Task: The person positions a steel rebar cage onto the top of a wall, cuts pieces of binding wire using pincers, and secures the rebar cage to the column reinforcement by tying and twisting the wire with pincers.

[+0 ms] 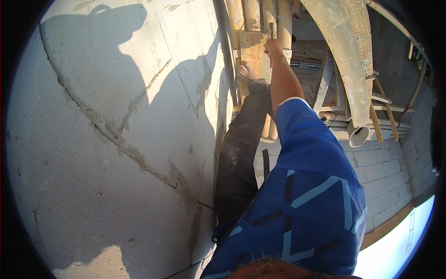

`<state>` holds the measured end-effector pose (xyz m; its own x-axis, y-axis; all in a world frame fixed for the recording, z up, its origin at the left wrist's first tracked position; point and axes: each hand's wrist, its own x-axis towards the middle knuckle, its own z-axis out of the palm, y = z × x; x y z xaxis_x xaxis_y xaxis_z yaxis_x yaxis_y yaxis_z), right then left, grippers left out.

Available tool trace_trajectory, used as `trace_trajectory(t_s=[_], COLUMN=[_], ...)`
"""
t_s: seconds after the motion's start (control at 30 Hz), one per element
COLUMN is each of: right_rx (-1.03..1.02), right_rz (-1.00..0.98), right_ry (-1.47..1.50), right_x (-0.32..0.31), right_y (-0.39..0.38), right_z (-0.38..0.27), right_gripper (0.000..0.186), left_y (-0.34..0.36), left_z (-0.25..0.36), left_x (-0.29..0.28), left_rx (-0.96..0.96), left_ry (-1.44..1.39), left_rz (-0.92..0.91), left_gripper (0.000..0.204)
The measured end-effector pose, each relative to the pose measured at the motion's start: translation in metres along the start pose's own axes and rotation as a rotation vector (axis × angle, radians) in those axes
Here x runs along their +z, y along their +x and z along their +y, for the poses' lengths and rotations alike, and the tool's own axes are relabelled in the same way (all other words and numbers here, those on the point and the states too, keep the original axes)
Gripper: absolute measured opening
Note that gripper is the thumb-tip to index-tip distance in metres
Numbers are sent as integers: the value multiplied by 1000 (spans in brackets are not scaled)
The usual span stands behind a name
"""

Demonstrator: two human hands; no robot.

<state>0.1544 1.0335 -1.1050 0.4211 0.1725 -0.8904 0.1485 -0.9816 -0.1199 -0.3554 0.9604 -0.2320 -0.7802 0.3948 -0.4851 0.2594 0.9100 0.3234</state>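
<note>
My right hand (274,47) is closed around a hand tool (272,29) with a dark metal head and a red handle, held upright in the picture over a wooden board (252,42) laid on pale poles (284,18). My bare foot (246,69) rests on that board, below and left of the hand, with my dark trouser leg (241,139) running down from it. My left hand is not in view.
A cracked pale wall (116,162) with shadows fills the left. On the right hang a long curved board (348,60), a pipe end (358,136), battens (388,116) and poles, with a block wall (381,176) beyond. A small patch of skin beside the top poles is too hidden to identify.
</note>
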Motion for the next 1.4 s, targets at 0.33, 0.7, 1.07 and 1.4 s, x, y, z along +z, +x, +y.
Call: trace_trajectory(t_s=[0.33,0.7,1.07,1.4], right_rx=[-423,-555,-776,-1024], right_rz=[79,-61,-269,-234], right_ry=[25,214,205,177], right_x=[-44,-105,-268,-427], right_y=[-47,-158,-296,-474], right_z=[-7,-13,-29,-52], right_gripper=[38,29,23,23], left_y=[-2,12,-9,-86], left_z=[-3,26,84,156], left_x=[15,60,119,83], left_rx=[29,126,253,428], left_ry=[-16,-33,-52,-106], left_rz=[-50,-260,-514,-770], left_gripper=[57,57,57,57])
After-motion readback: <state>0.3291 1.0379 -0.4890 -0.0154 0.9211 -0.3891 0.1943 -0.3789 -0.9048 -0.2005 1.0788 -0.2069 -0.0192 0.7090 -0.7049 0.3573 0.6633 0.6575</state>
